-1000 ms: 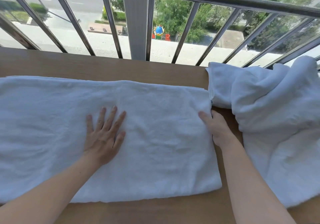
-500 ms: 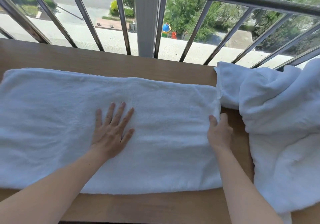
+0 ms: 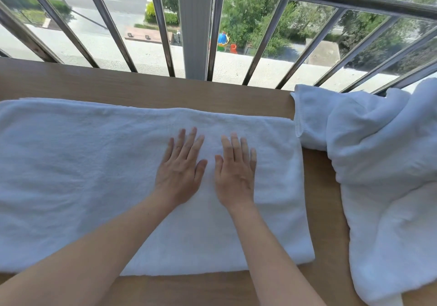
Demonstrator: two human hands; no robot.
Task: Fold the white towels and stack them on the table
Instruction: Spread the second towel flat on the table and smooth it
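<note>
Right hand (image 3: 235,175) moved inward — beside left hand (image 3: 181,173) (both flat on towel (image 3: 71,175)).

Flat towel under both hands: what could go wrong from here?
The crumpled towel has a hemmed corner right against the right edge of the flat towel, so folding that end over might drag it along. Left hand and right hand both press flat near the middle, leaving its left end free to bunch.
</note>
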